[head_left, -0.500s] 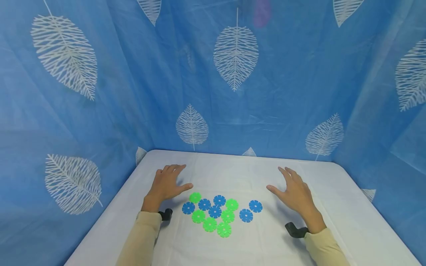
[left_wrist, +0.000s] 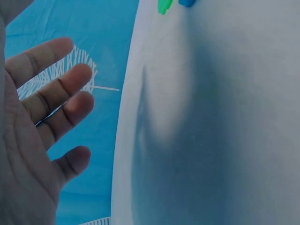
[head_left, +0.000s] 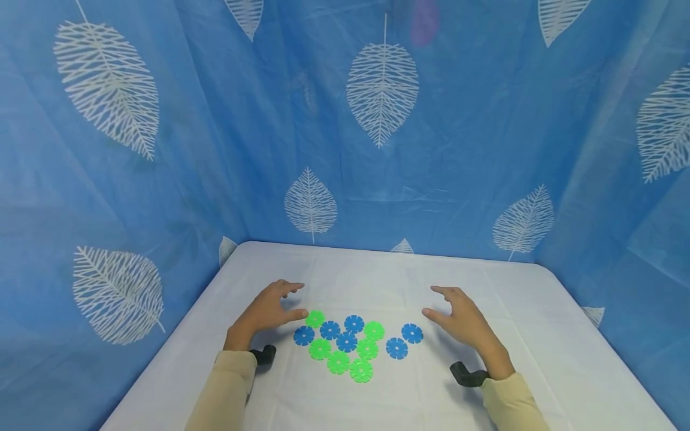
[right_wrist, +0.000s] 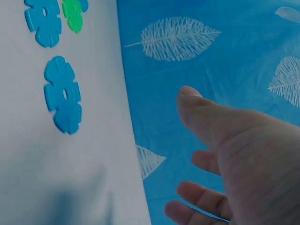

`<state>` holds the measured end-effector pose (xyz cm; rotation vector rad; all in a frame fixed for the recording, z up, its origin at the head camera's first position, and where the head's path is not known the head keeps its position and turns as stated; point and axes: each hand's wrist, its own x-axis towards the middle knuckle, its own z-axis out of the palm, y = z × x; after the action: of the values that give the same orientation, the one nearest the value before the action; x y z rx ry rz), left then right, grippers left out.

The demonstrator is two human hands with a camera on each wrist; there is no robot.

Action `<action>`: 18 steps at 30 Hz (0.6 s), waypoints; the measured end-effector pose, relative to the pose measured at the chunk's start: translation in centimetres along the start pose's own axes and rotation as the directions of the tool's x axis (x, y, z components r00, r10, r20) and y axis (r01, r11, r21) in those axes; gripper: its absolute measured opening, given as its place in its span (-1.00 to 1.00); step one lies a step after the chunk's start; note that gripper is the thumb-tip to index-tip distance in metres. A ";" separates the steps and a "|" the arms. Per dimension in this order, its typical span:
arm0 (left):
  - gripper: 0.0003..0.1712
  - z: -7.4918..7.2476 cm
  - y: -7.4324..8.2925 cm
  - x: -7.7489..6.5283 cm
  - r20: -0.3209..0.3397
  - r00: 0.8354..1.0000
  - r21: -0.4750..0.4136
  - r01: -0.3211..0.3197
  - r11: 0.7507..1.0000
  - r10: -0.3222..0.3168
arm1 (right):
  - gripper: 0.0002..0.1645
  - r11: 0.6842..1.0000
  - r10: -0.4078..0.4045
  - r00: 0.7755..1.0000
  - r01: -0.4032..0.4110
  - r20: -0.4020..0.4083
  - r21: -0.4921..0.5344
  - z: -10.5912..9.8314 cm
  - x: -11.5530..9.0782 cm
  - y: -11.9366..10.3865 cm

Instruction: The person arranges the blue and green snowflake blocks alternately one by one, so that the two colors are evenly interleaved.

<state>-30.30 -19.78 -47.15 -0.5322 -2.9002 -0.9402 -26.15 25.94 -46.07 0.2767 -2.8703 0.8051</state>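
Observation:
Several flat notched discs, some blue and some green, lie spread over the middle of the white table. My left hand (head_left: 271,308) hovers at the left of the group with relaxed fingers and nothing in its grasp; its thumb tip overlaps the edge of a green disc (head_left: 315,319) in the head view. A blue disc (head_left: 304,336) lies just below that thumb. On the other side my right hand (head_left: 460,317) is held above the table, thumb and fingers apart, holding nothing. Nearest to it are two blue discs, one upper (head_left: 412,333) and one lower (head_left: 396,348).
The white cloth-covered table (head_left: 539,335) reaches back to a blue curtain (head_left: 458,149) with white leaf prints, which also hangs along both sides. A black wrist mount sits on each forearm, the left mount (head_left: 264,356) and the right mount (head_left: 468,376).
Both hands have come down a little toward the near side, and the right hand has shifted left toward the discs. The fingers bend inward more. The discs lie as before.

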 end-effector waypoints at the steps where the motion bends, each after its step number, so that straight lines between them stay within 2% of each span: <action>1: -0.16 0.1 -0.1 -0.1 0.014 1.000 -0.019 -0.002 1.000 0.002 | -0.09 1.000 -0.004 1.000 0.004 0.014 0.020 0.2 0.0 0.1; 4: -0.22 0.4 -0.7 -0.5 0.052 0.998 -0.066 0.024 0.998 -0.021 | -0.16 0.997 -0.027 0.998 0.023 0.052 0.077 0.8 -0.1 0.3; 8: -0.30 0.7 -1.6 -1.3 0.068 0.997 -0.069 0.052 0.996 -0.047 | -0.24 0.992 -0.067 0.993 0.056 0.094 0.113 1.5 0.0 0.5; 14: -0.39 0.9 -1.5 -2.0 0.103 0.995 -0.106 0.011 0.994 0.000 | -0.31 0.979 -0.130 0.981 0.104 0.144 0.173 2.1 -0.1 0.8; 18: -0.44 1.3 -1.2 -2.2 0.148 0.989 -0.132 0.017 0.991 0.003 | -0.34 0.967 -0.184 0.968 0.147 0.170 0.209 2.6 -0.3 0.9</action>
<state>-28.57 -20.58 -49.18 -0.6261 -2.9848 -1.1482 -26.32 25.38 -48.75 0.6417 -2.8875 1.0819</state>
